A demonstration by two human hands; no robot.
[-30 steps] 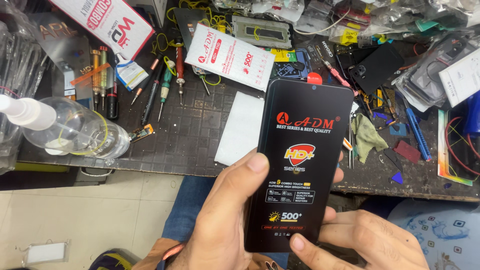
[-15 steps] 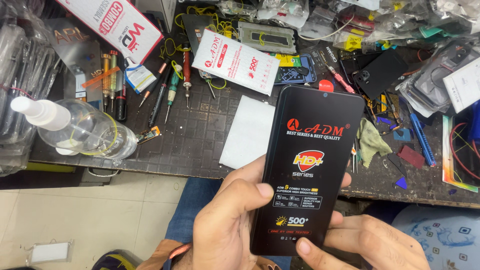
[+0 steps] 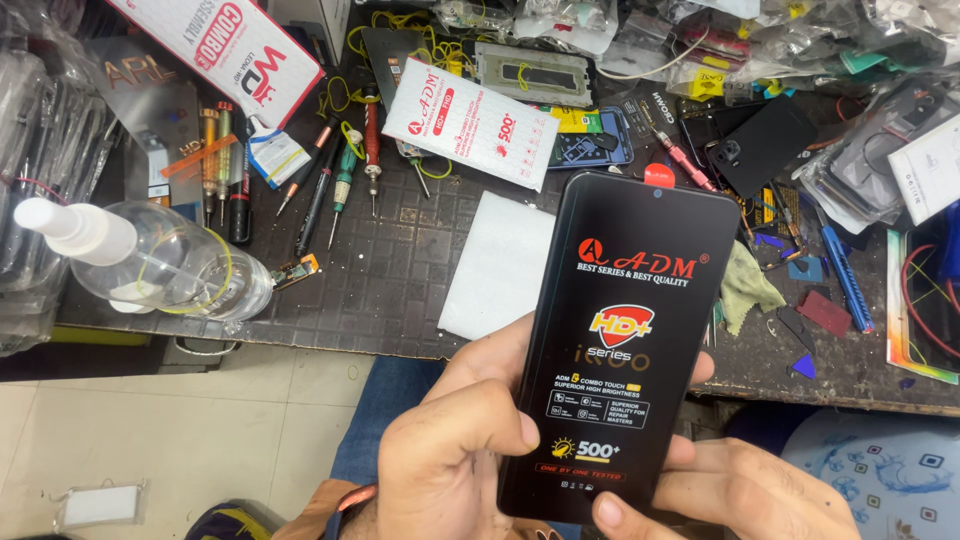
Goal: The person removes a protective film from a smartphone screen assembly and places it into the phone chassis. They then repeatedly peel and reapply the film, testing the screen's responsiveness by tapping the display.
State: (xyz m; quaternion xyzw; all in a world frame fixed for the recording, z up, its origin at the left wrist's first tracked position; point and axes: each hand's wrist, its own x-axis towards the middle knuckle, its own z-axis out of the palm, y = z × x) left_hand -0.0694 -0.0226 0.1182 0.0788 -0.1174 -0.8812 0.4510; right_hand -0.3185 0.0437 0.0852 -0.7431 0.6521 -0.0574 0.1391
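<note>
Head view: left hand (image 3: 450, 460) and right hand (image 3: 740, 495) both grip the black phone screen (image 3: 625, 340) upright.

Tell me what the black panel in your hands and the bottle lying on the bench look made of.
Black panel: looks like glass under a glossy printed film; it shines smoothly.
Bottle: clear plastic, probably, with a white cap; the bench shows through it.

Cluttered dark workbench (image 3: 400, 290), pale tiled floor (image 3: 200, 430)
</note>
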